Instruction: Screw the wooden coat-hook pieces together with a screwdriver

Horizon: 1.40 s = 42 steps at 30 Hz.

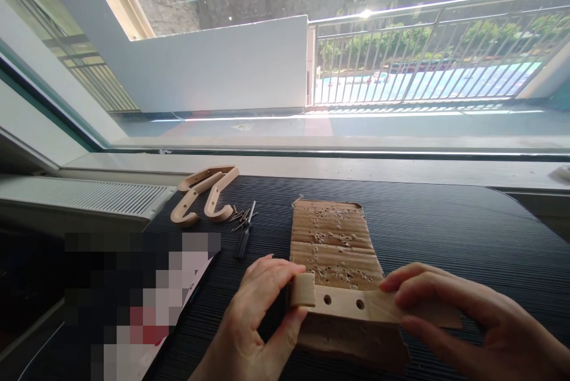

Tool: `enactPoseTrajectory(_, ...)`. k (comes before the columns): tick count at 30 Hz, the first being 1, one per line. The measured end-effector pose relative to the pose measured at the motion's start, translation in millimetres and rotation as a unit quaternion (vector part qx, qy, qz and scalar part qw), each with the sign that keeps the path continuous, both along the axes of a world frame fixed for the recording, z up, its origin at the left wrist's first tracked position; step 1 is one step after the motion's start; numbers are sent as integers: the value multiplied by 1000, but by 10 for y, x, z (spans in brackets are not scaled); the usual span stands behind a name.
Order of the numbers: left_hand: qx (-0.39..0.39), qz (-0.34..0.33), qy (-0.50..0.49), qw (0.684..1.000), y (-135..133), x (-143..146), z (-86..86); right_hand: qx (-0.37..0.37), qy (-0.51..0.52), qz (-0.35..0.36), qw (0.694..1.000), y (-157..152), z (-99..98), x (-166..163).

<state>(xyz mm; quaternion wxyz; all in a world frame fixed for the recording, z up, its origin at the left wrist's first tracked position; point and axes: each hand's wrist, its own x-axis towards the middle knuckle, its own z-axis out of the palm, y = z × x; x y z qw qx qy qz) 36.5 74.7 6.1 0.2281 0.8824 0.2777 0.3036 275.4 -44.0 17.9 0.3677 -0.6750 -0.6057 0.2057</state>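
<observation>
A pale wooden hook [351,304] with two drilled holes lies across a brown corrugated cardboard sheet [333,238] that is pocked with small holes. My left hand [258,316] pinches the hook's curved end between thumb and fingers. My right hand [472,321] grips its straight end, fingers over the top. Both hands press the piece flat on the cardboard.
Two more wooden hooks [202,194] lie at the back left of the black ribbed table [445,232]. Beside them are several small screws [240,215] and a black-handled screwdriver [244,237]. A radiator grille [89,196] and window sill run behind.
</observation>
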Motion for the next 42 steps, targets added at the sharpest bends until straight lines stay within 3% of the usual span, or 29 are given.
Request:
enactPoseTrajectory(5, 45, -12, -3, 999, 33, -2, 37, -17, -45, -3, 999, -57, 14, 56)
enactPoseTrajectory(10, 57, -42, -8, 997, 60, -28, 65, 61, -113, -27, 991, 38, 259, 98)
enactPoseTrajectory(14, 17, -45, -12, 999, 50, -36, 70, 67, -150, 90, 982, 513, 696, -198)
enactPoseTrajectory(17, -20, -41, -26, 999, 33, -22, 70, 40, -213, 246, 945, 1045, 877, -582)
enactPoseTrajectory(21, -54, -31, -40, 997, 10, -17, 77, 27, -353, 350, 867, 1706, 742, -1043)
enactPoseTrajectory(25, -73, -30, -50, 996, 12, -46, 68, 31, -466, 413, 782, 2029, 470, -1310)
enactPoseTrajectory(29, -63, -60, -83, 993, 49, -51, 22, 85, -490, 430, 753, 2074, 285, -1424)
enactPoseTrajectory(32, -54, -70, -101, 991, 69, -39, -16, 123, -495, 440, 739, 2086, 255, -1449)
enactPoseTrajectory(35, -56, -52, -103, 992, 65, -32, -43, 145, -481, 441, 743, 2146, 379, -1402)
enactPoseTrajectory(39, -43, -44, -110, 992, 58, -21, -65, 120, -426, 369, 817, 2281, 649, -1232)
enactPoseTrajectory(42, -34, -46, -117, 991, 69, -6, -75, 74, -401, 324, 854, 2364, 683, -1125)
